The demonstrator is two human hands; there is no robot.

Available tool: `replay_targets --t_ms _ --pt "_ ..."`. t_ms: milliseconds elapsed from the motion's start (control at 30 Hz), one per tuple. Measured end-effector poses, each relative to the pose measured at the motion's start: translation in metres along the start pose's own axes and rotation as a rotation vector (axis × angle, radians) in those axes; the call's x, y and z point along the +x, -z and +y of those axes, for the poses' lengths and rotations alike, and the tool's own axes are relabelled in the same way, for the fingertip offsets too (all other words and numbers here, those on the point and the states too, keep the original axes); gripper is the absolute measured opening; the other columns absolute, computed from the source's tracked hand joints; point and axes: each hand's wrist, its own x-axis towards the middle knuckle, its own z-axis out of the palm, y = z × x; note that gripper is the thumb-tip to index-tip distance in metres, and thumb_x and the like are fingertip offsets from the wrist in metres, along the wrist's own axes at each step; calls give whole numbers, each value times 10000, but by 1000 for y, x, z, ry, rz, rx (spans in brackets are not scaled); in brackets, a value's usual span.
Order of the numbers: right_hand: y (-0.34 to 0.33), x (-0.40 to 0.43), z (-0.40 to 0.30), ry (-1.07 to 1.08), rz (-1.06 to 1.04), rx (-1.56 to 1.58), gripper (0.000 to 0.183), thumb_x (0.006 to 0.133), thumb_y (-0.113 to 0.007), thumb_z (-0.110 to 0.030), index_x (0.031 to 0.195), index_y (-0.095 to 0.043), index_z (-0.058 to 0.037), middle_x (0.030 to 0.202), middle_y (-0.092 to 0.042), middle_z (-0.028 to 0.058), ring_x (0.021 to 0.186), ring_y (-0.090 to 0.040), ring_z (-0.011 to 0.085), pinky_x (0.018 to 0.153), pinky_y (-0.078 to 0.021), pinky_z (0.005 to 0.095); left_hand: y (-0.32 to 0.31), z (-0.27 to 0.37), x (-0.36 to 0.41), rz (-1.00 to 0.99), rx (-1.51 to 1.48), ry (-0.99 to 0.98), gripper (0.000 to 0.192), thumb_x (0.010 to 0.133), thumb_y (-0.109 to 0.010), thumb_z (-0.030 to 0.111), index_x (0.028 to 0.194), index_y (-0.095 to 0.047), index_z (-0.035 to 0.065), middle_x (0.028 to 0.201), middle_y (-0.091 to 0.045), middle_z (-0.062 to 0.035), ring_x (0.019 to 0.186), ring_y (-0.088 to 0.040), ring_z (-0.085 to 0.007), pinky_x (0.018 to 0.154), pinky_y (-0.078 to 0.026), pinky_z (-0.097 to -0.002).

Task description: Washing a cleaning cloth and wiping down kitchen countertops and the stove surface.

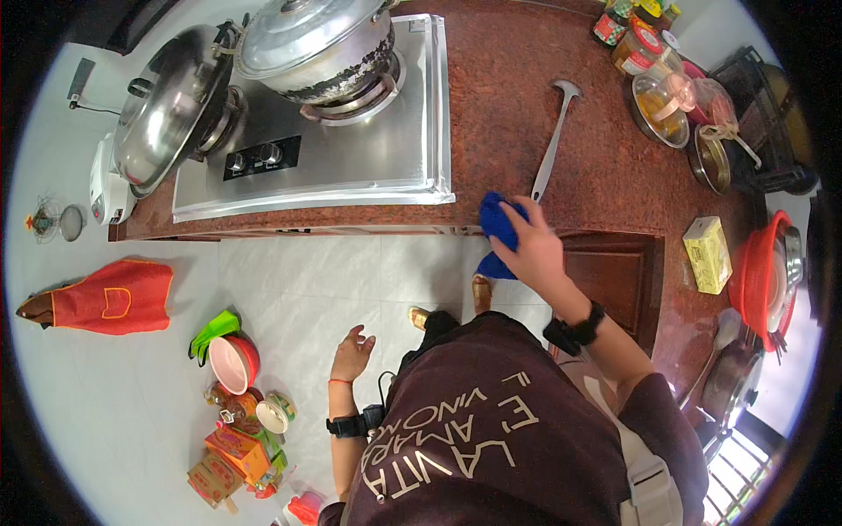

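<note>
My right hand (pixel 536 246) grips a blue cloth (pixel 498 220) at the front edge of the reddish-brown countertop (pixel 500 131), part of the cloth hanging below the edge. Just beyond that hand lies a metal ladle (pixel 554 144), its handle end close to my fingers. My left hand (pixel 353 354) hangs over the tiled floor with its fingers loosely curled, holding nothing. Left of the cloth is a steel gas stove (pixel 355 158), bearing a lidded aluminium pot (pixel 322 59) and a wok with a domed metal lid (pixel 174 105).
Jars (pixel 637 49) and metal bowls (pixel 661 112) crowd the counter's far right. A yellow tissue pack (pixel 707 255) sits near a red plastic basin (pixel 756 276). A wooden cabinet door (pixel 612 283) is below the counter. Boxes (pixel 238 454) and a pink basin (pixel 229 365) stand at lower left.
</note>
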Motion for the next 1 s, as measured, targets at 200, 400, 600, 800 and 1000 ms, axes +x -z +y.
replay_targets --t_ms 200,400,600,800,1000 --pt "-63 20 -42 59 -171 -86 402 671 -579 -265 979 -518 -15 974 -435 99 767 -524 251 599 -474 338 5 -17 -12 5 -40 38 428 777 -542 262 1097 -445 -6 855 -591 -177 778 -584 -265 677 -455 -337" --pt "-105 38 -87 212 -108 46 395 640 -612 -239 946 -532 -3 951 -441 93 735 -515 244 601 -460 349 -10 -63 10 -64 -81 2 418 777 -550 261 1072 -456 -20 815 -602 -156 740 -586 -231 654 -452 -313" --pt "-57 1 -45 -7 -201 -61 440 662 -589 -243 1045 -505 -43 1029 -445 90 824 -527 271 650 -463 353 -29 -141 11 -15 -339 211 431 780 -543 281 1079 -450 -16 722 -585 -78 672 -560 -151 598 -430 -254" --pt "-5 -9 7 -122 -180 -264 430 659 -589 -230 1020 -505 -14 1019 -446 90 819 -530 279 654 -457 362 -53 -186 -30 -53 -669 598 405 798 -491 293 1111 -433 43 879 -577 -99 701 -571 -178 561 -442 -285" --pt "-52 30 -44 49 -270 -134 402 642 -595 -247 958 -523 -9 999 -451 87 797 -541 257 639 -460 363 -69 -198 -33 -160 -681 658 376 796 -501 288 1086 -449 54 866 -578 -84 692 -571 -171 527 -435 -267"
